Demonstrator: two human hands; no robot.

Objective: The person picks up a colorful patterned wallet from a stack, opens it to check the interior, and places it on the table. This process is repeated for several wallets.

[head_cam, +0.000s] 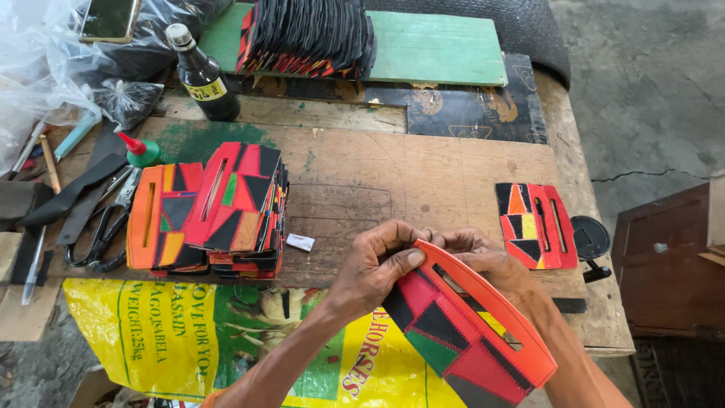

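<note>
- Two bare hands at work over wooden workboard (pixel 423 174), both on one patchwork piece.
- Far left, about 9 o'clock from the hands: black scissors (pixel 102 238) and dark strips lying flat, green glue bottle with red tip (pixel 141 150) just above them.
- Dark glass bottle (pixel 202 75) upright at 11 o'clock, clear plastic bags (pixel 45 60) beside it.
- Stack of patchwork pieces (pixel 208 211) at 9–10 o'clock from left hand, orange-edged piece on its left side, top piece tilted; red, black, green, orange patches.
- Small white scrap (pixel 300 242) on board between stack and left hand.
- Second row of pieces standing on edge (pixel 310 34) on green plank (pixel 438 49) at 12 o'clock.
- Yellow printed sack (pixel 174 332) hanging at table front, 7 o'clock.
- Left hand (pixel 374 268): clenched on top edge of held patchwork piece (pixel 461 329), thumb pressed flat on orange rim.
- Held piece angled down toward 5 o'clock, off the board, orange slotted border along upper side.
- Right hand (pixel 491 264): behind the piece, fingers curled against its back; exact grasp partly hidden.
- Single finished piece (pixel 538 225) flat at 2 o'clock, black round object (pixel 590 238) touching its right side.
</note>
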